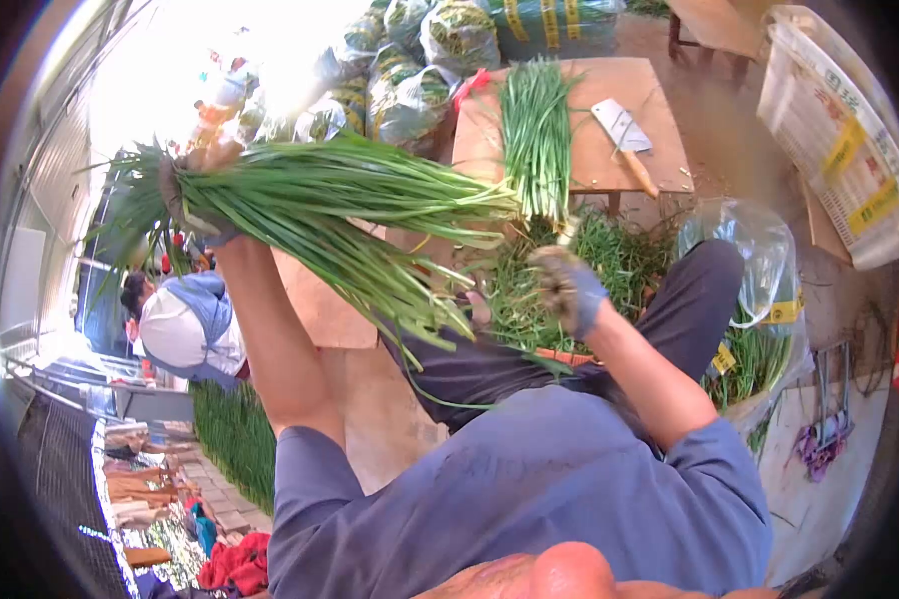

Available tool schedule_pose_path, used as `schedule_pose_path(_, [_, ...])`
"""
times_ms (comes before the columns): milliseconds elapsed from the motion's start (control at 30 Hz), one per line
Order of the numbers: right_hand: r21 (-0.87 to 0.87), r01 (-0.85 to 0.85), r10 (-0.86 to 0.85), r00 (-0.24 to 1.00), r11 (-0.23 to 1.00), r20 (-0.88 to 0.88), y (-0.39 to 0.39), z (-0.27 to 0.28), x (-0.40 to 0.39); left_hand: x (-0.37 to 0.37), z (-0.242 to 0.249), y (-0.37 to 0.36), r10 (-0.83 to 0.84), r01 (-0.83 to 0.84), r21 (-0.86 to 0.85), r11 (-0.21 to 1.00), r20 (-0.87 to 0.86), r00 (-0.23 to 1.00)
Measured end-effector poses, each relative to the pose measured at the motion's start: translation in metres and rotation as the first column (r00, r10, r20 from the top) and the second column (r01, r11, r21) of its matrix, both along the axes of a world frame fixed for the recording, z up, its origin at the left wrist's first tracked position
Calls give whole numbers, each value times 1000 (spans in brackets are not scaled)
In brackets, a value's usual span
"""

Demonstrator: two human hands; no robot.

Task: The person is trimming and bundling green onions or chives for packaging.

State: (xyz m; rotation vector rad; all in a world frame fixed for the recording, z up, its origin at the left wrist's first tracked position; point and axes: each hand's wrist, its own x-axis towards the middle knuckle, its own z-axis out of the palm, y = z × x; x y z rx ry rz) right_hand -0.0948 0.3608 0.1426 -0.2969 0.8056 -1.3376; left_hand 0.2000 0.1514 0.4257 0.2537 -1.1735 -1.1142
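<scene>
My left hand (185,195), in a work glove, is wrapped around the leafy end of a big bunch of garlic chives (350,195). The bunch is raised at the left, its pale stem ends fanned out to the right. My right hand (566,285), also gloved, hangs above loose green trimmings (609,250) with curled fingers; whatever it may hold is hidden. A second bunch of chives (539,125) lies on the small wooden table (614,85), stems towards me. On the same table, right of that bunch, rests a cleaver (622,130) with a wooden handle.
Plastic-wrapped bundles (410,90) are stacked behind the table. At the right stand a clear bag of greens (749,299) and a white crate (839,140). Another person (190,324) is at the left, near standing chives (235,439) on the floor.
</scene>
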Motion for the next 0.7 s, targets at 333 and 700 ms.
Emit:
schedule_pose_path(333, [-430, -189, 205, 979, 883, -10, -40, 56, 99, 17, -21, -44, 247, -151, -319, 936, 285, 926])
schedule_pose_path(700, [-480, -485, -368, 313, 731, -876, 42, 14, -47, 20, -6, -16, -370, 374, -75, 925, 59, 927])
